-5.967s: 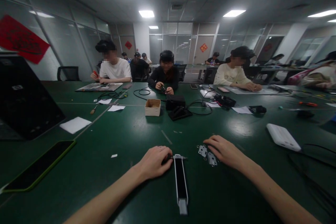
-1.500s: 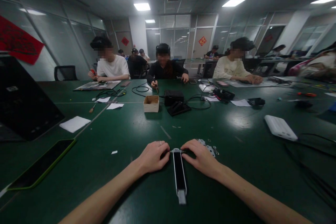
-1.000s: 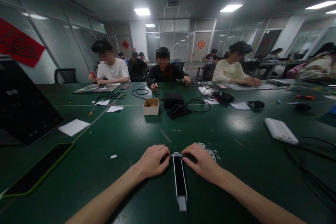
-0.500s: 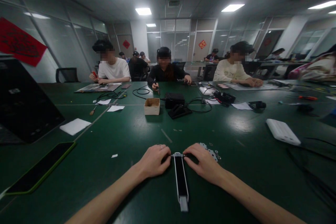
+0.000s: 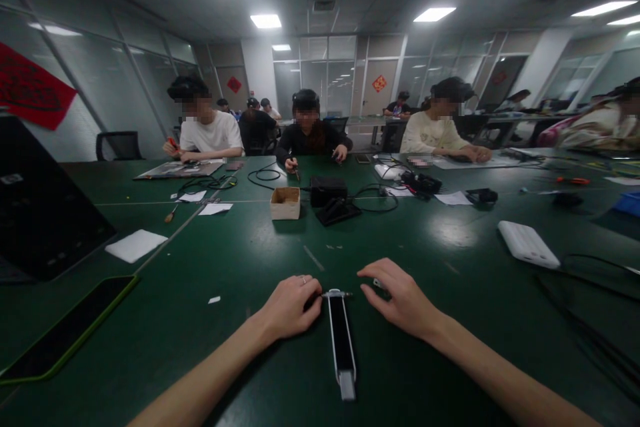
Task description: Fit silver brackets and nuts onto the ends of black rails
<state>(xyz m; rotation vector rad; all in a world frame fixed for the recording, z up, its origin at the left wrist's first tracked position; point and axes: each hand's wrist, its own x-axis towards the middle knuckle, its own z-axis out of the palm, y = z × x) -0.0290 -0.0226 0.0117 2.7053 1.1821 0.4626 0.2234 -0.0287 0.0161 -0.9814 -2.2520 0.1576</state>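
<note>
A long, narrow black strip in a white frame lies on the green table, pointing away from me. A light grey block sits at its near end. Across the far end runs a thin metal rod that sticks out on both sides. The fingers of my left hand are closed on the rod's left end. To the right of the rod, and apart from it, my right hand is open with thumb and forefinger spread. Small metal pieces show partly behind it; the rest are hidden by the hand.
A phone in a green case and a black HP screen stand at left. Ahead are a cardboard box and a black case. A white power bank with cables lies right. Several people sit across the table.
My right hand has let go of the rod's right end and moved right, its fingers opening. My left hand has stayed at the rod. The view has turned slightly right.
</note>
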